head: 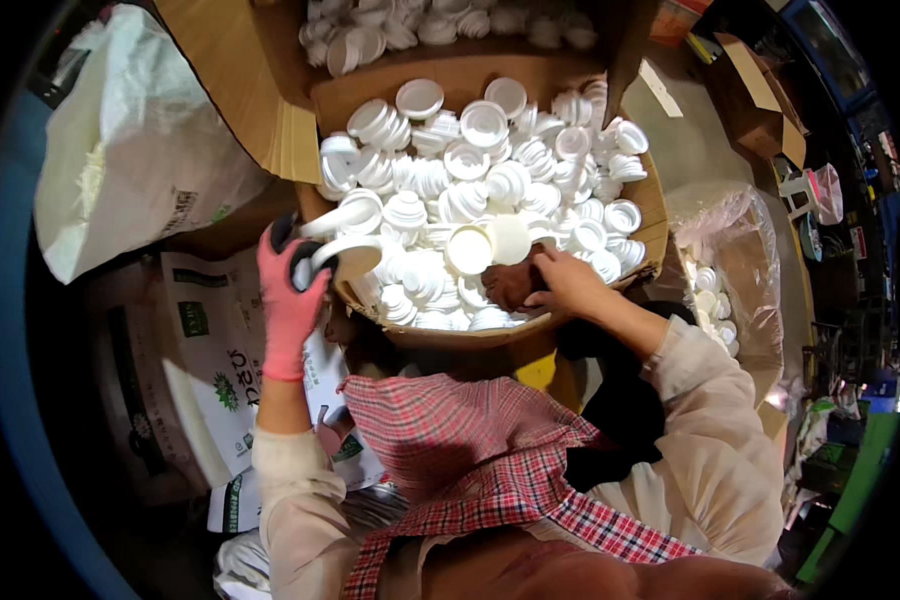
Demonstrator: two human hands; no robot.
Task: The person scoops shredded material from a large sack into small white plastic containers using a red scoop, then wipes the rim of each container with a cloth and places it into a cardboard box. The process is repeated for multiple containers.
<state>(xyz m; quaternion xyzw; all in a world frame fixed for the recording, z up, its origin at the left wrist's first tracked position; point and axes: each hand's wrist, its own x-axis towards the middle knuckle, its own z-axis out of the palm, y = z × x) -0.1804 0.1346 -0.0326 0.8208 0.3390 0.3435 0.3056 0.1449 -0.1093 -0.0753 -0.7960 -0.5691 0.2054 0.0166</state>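
My left hand (294, 300) wears a pink knit glove with dark fingertips. Between its thumb and fingers is a round white plastic lid (354, 253), tilted at the near left rim of a cardboard box (487, 337). A second white piece (330, 222) lies just beyond the fingers; whether they touch it is unclear. My bare right hand (570, 283) reaches over the box's near right side, its fingers bent downward. Beside it are a dark brown patch I cannot identify and two cream round lids (469, 250). Many stacked white lids (465, 161) fill the box.
Another cardboard compartment with white lids (356, 49) stands beyond, its flap (232, 82) raised. A white sack (157, 150) is at the left, above printed sacks (210, 315). At the right sits a plastic-lined box (750, 277) holding more lids.
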